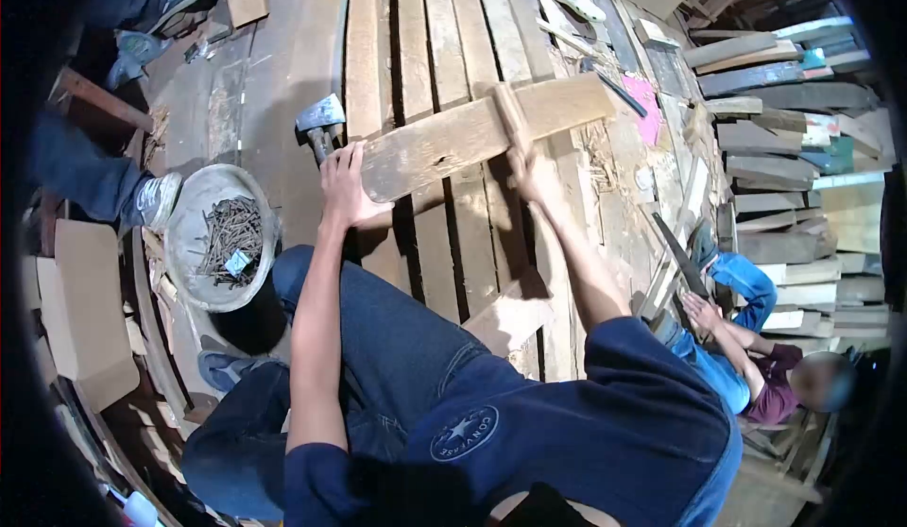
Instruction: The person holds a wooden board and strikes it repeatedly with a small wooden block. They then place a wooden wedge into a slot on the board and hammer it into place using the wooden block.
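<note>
A thick wooden board (453, 151) lies aslant over the long planks in front of me. My left hand (344, 187) grips its left end, fingers on the upper edge and thumb at the lower corner. A narrow wooden strip (511, 111) crosses the board's face near the right half. The fingers of my right hand (537, 176) are closed around the strip's lower end, just below the board's near edge. Beside my left hand rests a tool with a blue-grey metal head (321, 113), its lower part partly hidden.
Left of my knee stands a round basin (177, 253) with many nails and a small blue packet. A dark tool (624, 95) lies by a pink sheet (646, 123). At right, a co-worker (746, 338) sits near stacked timber (770, 168), hands at a saw (675, 244). Other people's feet (159, 198) show at left.
</note>
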Available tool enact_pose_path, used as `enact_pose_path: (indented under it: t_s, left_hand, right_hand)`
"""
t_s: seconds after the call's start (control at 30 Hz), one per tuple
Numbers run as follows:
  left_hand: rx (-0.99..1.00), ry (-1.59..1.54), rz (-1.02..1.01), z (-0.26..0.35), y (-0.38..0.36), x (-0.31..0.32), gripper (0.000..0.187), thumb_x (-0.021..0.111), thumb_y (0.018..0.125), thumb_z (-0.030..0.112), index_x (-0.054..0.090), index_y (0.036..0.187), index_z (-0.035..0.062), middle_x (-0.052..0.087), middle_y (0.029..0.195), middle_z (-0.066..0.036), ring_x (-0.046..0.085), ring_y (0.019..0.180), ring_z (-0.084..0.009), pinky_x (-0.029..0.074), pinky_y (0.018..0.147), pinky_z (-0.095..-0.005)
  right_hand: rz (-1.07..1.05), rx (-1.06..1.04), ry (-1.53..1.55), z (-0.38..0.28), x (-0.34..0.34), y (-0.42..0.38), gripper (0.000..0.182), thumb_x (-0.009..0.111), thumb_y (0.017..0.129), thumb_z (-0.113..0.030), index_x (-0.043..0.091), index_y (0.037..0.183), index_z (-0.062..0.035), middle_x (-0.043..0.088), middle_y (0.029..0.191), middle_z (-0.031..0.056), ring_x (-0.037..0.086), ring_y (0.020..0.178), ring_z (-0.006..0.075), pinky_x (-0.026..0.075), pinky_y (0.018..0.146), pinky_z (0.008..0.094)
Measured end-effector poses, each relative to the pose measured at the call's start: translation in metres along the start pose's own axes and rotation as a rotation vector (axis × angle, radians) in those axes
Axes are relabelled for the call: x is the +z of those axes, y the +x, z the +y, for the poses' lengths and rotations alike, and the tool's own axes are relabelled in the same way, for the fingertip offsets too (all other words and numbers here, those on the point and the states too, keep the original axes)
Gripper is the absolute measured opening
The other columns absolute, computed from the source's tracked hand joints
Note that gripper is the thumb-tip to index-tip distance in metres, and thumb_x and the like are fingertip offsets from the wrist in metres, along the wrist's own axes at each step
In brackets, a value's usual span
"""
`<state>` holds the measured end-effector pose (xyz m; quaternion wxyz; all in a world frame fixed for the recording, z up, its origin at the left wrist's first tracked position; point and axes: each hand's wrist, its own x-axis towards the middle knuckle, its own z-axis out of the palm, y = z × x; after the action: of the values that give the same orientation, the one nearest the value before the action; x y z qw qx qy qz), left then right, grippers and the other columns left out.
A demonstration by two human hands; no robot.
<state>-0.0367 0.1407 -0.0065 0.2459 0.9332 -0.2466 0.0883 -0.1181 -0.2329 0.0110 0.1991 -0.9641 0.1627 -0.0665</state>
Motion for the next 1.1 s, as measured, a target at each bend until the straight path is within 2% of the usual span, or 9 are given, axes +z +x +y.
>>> enact_pose_path:
  t_s: [0.13,0.37,0.53,0.6,0.73,0.8,0.93,1.0,1.1]
  left_hand:
    - [0.071,-0.009,-0.077,-0.025,0.027,-0.005,0.128,0.095,0.037,0.039,0.043,0.148,0.0048,0.049,0.145,-0.013,0.044,0.133,-0.0372,0.033,0.115,-0.0513]
    - [-0.003,0.217,-0.133,-0.003,0.061,-0.022,0.131,0.092,0.051,0.054,0.032,0.156,0.0042,0.03,0.157,-0.019,0.035,0.138,-0.0471,0.029,0.119,-0.0567]
    - [-0.466,-0.086,-0.024,0.101,0.043,-0.008,0.067,0.072,0.082,0.06,0.07,0.105,-0.004,0.07,0.107,-0.026,0.067,0.103,-0.0462,0.053,0.09,-0.0499]
    - [-0.593,-0.346,-0.367,0.127,0.037,0.0,0.072,0.064,0.088,0.061,0.067,0.109,-0.008,0.066,0.118,-0.033,0.064,0.112,-0.0484,0.051,0.095,-0.0531]
    - [-0.655,-0.586,-0.218,0.146,0.026,0.058,0.061,0.066,0.091,0.051,0.067,0.097,-0.0098,0.067,0.105,-0.037,0.065,0.108,-0.0484,0.052,0.093,-0.0536]
    - [-0.552,-0.522,-0.104,0.143,0.019,0.08,0.055,0.061,0.097,0.046,0.065,0.096,-0.0081,0.069,0.098,-0.034,0.067,0.1,-0.0488,0.053,0.086,-0.0538]
    - [-0.505,-0.469,-0.009,0.149,0.012,0.072,0.05,0.054,0.102,0.038,0.06,0.104,-0.0109,0.066,0.095,-0.037,0.065,0.096,-0.0535,0.053,0.084,-0.0569]
    - [-0.549,-0.488,0.002,0.154,0.013,0.061,0.055,0.052,0.103,0.041,0.057,0.109,-0.0132,0.065,0.095,-0.04,0.065,0.092,-0.0553,0.053,0.082,-0.059]
    - [-0.585,-0.398,-0.065,0.157,0.019,0.038,0.054,0.051,0.102,0.043,0.054,0.112,-0.0098,0.066,0.095,-0.036,0.067,0.09,-0.0523,0.054,0.077,-0.0609]
  right_hand:
    - [-0.17,0.034,0.23,-0.059,-0.005,-0.031,0.046,0.06,0.1,-0.039,0.056,0.103,0.0067,0.066,0.085,0.0373,0.068,0.086,0.0535,0.055,0.077,0.0582]
    - [-0.284,0.13,0.382,-0.088,0.001,-0.044,0.042,0.06,0.099,-0.034,0.045,0.103,0.006,0.066,0.078,0.0358,0.071,0.076,0.0483,0.054,0.075,0.0572]
    - [-0.303,0.027,0.339,-0.094,0.045,-0.04,0.051,0.063,0.096,-0.035,0.048,0.117,0.0099,0.066,0.091,0.0399,0.065,0.092,0.057,0.053,0.08,0.06]
    - [-0.358,0.013,0.308,-0.099,0.032,-0.035,0.054,0.063,0.094,-0.034,0.048,0.123,0.0099,0.066,0.094,0.0403,0.065,0.094,0.0565,0.053,0.082,0.0595]
    - [-0.491,-0.175,0.121,-0.08,-0.041,-0.003,0.047,0.067,0.087,-0.028,0.063,0.117,0.0077,0.073,0.097,0.0282,0.071,0.094,0.044,0.056,0.084,0.05]
    - [-0.1,-0.123,0.321,-0.042,-0.051,0.028,0.046,0.067,0.087,-0.034,0.065,0.111,0.0056,0.071,0.1,0.0306,0.069,0.096,0.0469,0.055,0.086,0.0503]
    - [0.29,-0.197,-0.18,0.013,-0.033,0.095,0.051,0.067,0.088,-0.037,0.061,0.121,0.0019,0.061,0.123,0.0279,0.052,0.118,0.0466,0.042,0.104,0.0552]
    - [0.153,-0.173,-0.209,0.025,0.002,0.11,0.068,0.057,0.094,-0.048,0.047,0.142,-0.0009,0.046,0.147,0.0291,0.037,0.142,0.0438,0.028,0.118,0.0597]
    - [0.024,-0.115,-0.342,-0.005,0.02,0.097,0.069,0.042,0.099,-0.054,0.047,0.145,-0.0029,0.045,0.152,0.023,0.034,0.146,0.0415,0.014,0.125,0.0549]
